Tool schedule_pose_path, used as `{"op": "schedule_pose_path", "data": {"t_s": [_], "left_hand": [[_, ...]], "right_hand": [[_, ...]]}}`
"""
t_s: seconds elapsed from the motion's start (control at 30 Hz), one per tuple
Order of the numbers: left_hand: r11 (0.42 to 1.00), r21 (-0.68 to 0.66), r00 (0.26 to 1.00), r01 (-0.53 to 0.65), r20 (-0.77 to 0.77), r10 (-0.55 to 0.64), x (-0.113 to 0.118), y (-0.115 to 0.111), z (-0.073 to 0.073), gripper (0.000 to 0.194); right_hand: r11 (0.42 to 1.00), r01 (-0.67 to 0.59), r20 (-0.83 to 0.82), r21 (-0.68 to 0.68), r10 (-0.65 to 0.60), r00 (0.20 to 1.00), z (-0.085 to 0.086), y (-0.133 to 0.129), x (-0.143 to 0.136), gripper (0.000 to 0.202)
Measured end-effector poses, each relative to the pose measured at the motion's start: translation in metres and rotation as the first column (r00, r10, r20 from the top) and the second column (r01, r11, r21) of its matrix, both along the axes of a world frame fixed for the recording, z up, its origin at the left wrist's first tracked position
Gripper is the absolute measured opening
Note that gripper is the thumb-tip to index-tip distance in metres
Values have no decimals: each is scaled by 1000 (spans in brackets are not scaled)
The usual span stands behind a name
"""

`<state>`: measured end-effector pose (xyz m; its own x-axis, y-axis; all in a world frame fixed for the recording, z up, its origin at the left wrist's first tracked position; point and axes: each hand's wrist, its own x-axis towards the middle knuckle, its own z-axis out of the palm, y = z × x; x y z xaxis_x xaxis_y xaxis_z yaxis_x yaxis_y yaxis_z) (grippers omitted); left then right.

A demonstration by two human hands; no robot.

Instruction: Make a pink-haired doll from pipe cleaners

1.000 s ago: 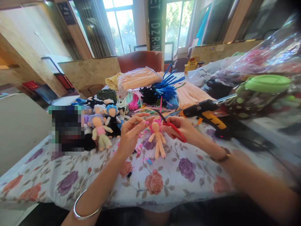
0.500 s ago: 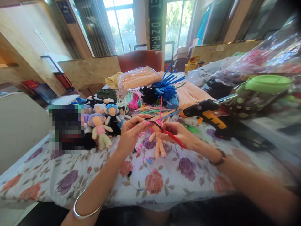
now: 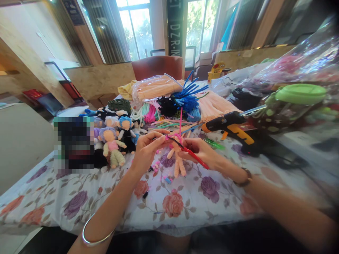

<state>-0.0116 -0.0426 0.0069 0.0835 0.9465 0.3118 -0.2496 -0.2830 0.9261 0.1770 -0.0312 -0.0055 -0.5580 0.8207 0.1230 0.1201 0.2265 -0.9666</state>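
Observation:
My left hand [image 3: 150, 146] is closed in a pinch around a pink pipe cleaner [image 3: 173, 135] at the head of a small peach doll [image 3: 179, 164]. The doll, made of twisted pipe cleaners, is upright between my hands, a straight pink stem [image 3: 181, 118] rising above its head. In my right hand [image 3: 198, 150] are red-handled scissors [image 3: 194, 158]. Their dark blades point left across the doll's head, tips close to my left fingertips, and look nearly together. My fingers and the blades hide part of the head. Pink and blue scraps [image 3: 167, 179] lie below.
Finished dolls [image 3: 112, 148] crowd the left, beside a blurred-out patch. Bundles of blue pipe cleaners [image 3: 189, 98] and peach ones [image 3: 159, 88] lie behind. A glue gun [image 3: 227, 123] stands at right, near a green-lidded jar [image 3: 299, 95]. The table wears a flowered cloth [image 3: 111, 208].
The scissor blades were spread apart and are now closer together at the pink pipe cleaner. My right hand and the scissor handles have shifted slightly left. My left hand stays nearly in place.

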Motion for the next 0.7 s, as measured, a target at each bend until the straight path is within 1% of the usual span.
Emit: {"op": "schedule_pose_path", "data": {"t_s": [0.2,0.37,0.47,0.53,0.63,0.67,0.7], "left_hand": [[1000,4,1000,-6,7,6,1,0,0,10],[1000,15,1000,-1,5,1,1,0,0,9],[1000,13,1000,-8,5,8,1,0,-1,10],[1000,12,1000,-9,4,9,1,0,-1,10],[1000,5,1000,-12,1,12,1,0,0,10],[1000,3,1000,-15,1,15,1,0,0,10],[1000,3,1000,-18,1,18,1,0,0,11]], "right_hand": [[999,-21,-42,-45,19,999,-3,-1,-3,45],[999,39,-60,-16,-40,997,-7,-3,-5,45],[996,-47,-92,-73,40,995,-6,-5,-6,42],[994,-76,-103,-73,68,992,-5,-6,-7,41],[999,8,-83,-32,-11,996,-5,-7,-6,42],[999,20,-80,-33,-23,997,-5,-7,-6,43],[999,3,-82,-46,-6,997,-5,-7,-6,43]]}}
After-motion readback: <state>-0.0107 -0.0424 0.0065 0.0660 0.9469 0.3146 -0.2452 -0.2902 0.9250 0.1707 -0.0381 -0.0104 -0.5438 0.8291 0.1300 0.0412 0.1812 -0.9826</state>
